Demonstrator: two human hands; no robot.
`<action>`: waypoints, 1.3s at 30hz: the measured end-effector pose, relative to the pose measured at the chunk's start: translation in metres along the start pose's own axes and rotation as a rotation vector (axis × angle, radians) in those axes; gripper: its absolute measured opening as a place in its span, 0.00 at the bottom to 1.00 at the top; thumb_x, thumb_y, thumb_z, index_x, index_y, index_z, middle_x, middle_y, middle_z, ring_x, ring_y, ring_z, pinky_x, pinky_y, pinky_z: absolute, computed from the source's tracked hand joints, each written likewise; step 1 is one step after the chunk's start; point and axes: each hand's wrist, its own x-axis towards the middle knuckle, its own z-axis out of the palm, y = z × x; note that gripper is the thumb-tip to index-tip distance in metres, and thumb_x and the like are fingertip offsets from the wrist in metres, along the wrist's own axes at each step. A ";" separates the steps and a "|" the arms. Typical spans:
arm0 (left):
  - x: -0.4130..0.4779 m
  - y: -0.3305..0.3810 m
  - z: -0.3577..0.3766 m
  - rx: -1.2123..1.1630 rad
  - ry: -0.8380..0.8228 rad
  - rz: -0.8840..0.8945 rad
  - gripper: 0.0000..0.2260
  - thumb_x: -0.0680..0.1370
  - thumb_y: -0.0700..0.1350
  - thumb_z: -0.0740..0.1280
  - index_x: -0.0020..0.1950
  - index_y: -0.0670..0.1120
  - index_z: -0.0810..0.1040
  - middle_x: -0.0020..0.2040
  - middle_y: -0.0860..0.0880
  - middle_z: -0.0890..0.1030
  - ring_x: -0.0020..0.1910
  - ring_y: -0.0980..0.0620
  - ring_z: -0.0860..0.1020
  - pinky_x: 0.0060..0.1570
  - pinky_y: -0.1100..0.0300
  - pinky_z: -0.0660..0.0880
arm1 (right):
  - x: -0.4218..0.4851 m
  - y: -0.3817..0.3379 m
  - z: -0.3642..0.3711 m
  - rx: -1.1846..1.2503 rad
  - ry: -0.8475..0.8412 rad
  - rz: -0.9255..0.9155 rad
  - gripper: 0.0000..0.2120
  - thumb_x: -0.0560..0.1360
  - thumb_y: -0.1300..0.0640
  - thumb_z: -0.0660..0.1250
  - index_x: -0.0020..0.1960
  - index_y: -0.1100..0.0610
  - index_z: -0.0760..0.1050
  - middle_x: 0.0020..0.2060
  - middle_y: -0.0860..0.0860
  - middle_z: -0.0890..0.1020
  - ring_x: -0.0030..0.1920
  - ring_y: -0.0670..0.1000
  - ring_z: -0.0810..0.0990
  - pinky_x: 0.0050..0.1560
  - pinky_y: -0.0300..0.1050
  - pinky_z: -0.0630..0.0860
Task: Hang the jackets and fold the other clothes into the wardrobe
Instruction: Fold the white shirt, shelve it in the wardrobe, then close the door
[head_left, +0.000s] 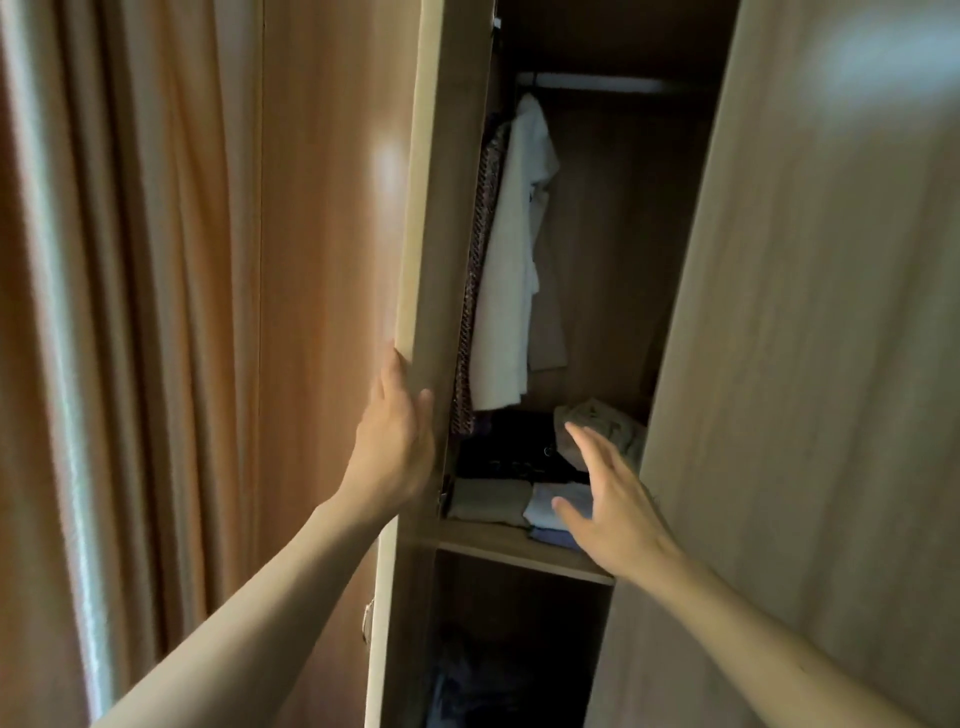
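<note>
Wardrobe door (431, 208), gripped by left hand (395, 441), overlaps hanging clothes (511, 260); curtain (104, 312) beside.

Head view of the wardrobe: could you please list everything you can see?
left door: one, light wood, ajar at left
right door: one, light wood, at right
rail: one, pale, top inside
white garment: one, white, hanging under the rail
patterned garment: one, brown, hanging left of the white one
shelf: one, light wood, under the hanging clothes
folded clothes: about four, black, beige, grey, light blue, on the shelf
curtain: one, orange-brown, far left
left hand: one, holding the left door's edge
right hand: one, open, before the folded clothes
</note>
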 end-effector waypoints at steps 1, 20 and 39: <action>-0.001 0.001 0.004 0.008 -0.008 0.022 0.22 0.84 0.44 0.53 0.77 0.48 0.50 0.67 0.46 0.70 0.53 0.45 0.76 0.51 0.47 0.74 | 0.001 0.001 -0.002 -0.001 0.003 -0.003 0.40 0.78 0.50 0.68 0.80 0.45 0.48 0.79 0.46 0.54 0.78 0.47 0.55 0.76 0.45 0.60; 0.003 0.031 0.168 0.300 -0.153 0.208 0.30 0.81 0.63 0.56 0.80 0.55 0.52 0.79 0.55 0.57 0.75 0.49 0.66 0.66 0.58 0.65 | 0.003 0.123 -0.018 -0.009 -0.043 0.186 0.43 0.71 0.36 0.70 0.78 0.41 0.50 0.80 0.44 0.50 0.78 0.51 0.56 0.73 0.49 0.60; 0.064 0.027 0.306 0.468 -0.099 0.340 0.33 0.82 0.60 0.56 0.82 0.53 0.45 0.82 0.48 0.46 0.78 0.41 0.55 0.67 0.48 0.69 | 0.071 0.247 -0.007 -0.037 -0.015 0.227 0.48 0.69 0.29 0.66 0.78 0.43 0.44 0.80 0.50 0.49 0.79 0.56 0.53 0.74 0.57 0.58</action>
